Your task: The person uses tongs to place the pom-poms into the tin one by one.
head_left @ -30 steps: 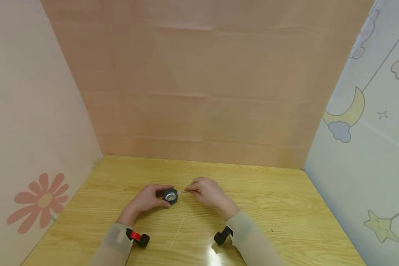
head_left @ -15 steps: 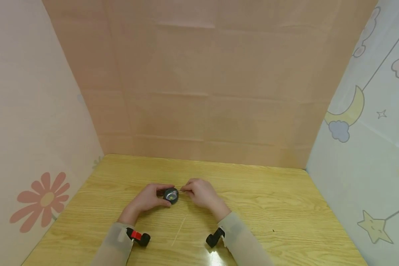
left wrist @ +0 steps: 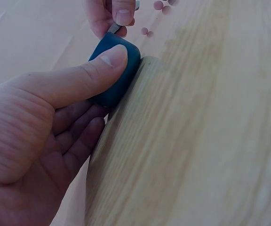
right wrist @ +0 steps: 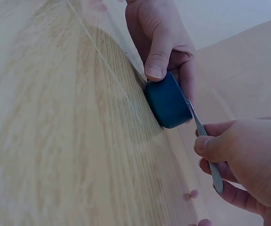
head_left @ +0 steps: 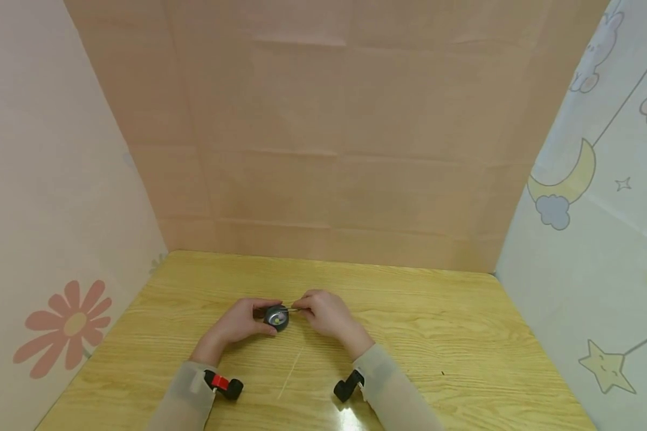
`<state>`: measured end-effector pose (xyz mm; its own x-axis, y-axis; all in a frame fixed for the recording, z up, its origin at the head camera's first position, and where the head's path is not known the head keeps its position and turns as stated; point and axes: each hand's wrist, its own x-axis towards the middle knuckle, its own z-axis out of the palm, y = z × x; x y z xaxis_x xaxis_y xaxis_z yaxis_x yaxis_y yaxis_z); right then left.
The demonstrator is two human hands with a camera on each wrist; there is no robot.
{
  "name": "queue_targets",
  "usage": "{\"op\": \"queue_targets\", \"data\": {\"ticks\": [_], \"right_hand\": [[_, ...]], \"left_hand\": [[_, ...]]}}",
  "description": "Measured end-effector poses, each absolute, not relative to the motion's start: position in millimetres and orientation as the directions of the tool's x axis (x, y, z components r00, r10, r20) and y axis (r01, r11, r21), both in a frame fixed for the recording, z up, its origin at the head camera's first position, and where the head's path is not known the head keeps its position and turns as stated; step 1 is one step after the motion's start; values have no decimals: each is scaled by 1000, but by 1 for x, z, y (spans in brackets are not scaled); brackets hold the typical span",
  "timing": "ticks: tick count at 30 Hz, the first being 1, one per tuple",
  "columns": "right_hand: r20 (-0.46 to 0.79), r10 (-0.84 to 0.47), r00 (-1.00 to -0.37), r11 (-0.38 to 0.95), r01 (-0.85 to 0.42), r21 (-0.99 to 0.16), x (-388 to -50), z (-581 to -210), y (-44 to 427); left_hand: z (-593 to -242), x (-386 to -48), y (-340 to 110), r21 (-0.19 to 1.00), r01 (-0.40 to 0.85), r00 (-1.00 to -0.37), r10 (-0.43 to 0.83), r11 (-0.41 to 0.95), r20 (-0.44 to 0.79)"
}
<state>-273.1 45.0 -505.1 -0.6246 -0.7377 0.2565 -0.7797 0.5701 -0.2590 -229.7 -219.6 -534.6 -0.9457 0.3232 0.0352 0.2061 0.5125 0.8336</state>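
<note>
A small round dark teal dish (head_left: 277, 318) with a silvery inside stands on its base on the wooden table in the head view. Its opening faces up, and a small yellow spot shows inside. My left hand (head_left: 239, 323) holds it from the left, thumb on the near side and fingers on the far side. In the left wrist view the thumb presses the teal wall of the dish (left wrist: 119, 80). Slim metal tweezers (right wrist: 205, 141) with a ridged grip are pinched in my right hand (head_left: 326, 314). Their bent tip is at the dish's rim; what it touches is hidden.
A pale thin line (head_left: 290, 374) runs along the wooden table (head_left: 410, 323) between the forearms, and a tiny dark speck (head_left: 443, 373) lies to the right. A tan sheet (head_left: 323, 149) backs the table; patterned white panels flank it.
My right hand has moved left, bringing the tweezers' tip from beside the dish to over its opening; a pinkish bit at the tip was visible earlier. My left hand stays in place.
</note>
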Motion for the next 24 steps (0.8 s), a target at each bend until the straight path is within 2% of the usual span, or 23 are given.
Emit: {"op": "queue_targets", "data": {"ticks": [7, 17, 24], "right_hand": [[258, -723, -641, 584, -766, -269, -271, -504, 49], [286, -725, -626, 578, -780, -241, -266, -500, 63], [306, -710, -634, 578, -773, -262, -264, -498, 77]], "left_hand": [[-537, -231, -220, 829, 216, -943, 330, 516, 41], [-538, -233, -221, 823, 223, -941, 335, 522, 43], [-539, -234, -225, 827, 232, -939, 340, 512, 52]]}}
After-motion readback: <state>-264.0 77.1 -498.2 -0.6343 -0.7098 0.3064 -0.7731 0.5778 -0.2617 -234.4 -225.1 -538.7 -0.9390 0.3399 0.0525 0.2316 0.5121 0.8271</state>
